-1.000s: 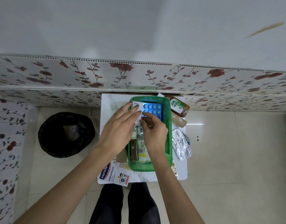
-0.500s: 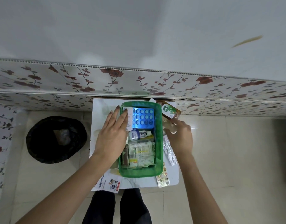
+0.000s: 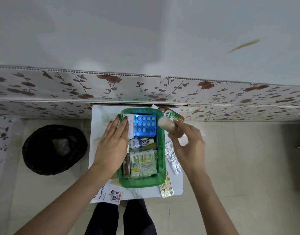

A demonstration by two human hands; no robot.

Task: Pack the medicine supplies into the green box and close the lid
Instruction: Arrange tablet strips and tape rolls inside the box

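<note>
The green box (image 3: 161,150) sits open on a small white table (image 3: 101,119). Inside it lie a blue blister pack (image 3: 145,124), a white carton (image 3: 130,125), a small tube (image 3: 141,142) and a packet of cotton buds (image 3: 143,162). My left hand (image 3: 112,143) lies flat on the box's left rim, fingers touching the white carton. My right hand (image 3: 188,145) holds a beige bandage roll (image 3: 168,126) just above the box's right edge. A brown antiseptic bottle (image 3: 173,115) lies beside the box at the back right.
Silver blister strips (image 3: 173,156) and a gold pill strip (image 3: 167,189) lie on the table right of the box. A plaster packet (image 3: 110,195) hangs over the table's front left corner. A black bin (image 3: 54,149) stands on the floor to the left. A floral wall panel runs behind.
My right hand left the box, reached to the right side of the table and lifted the beige roll up. My left hand stayed on the box's left rim.
</note>
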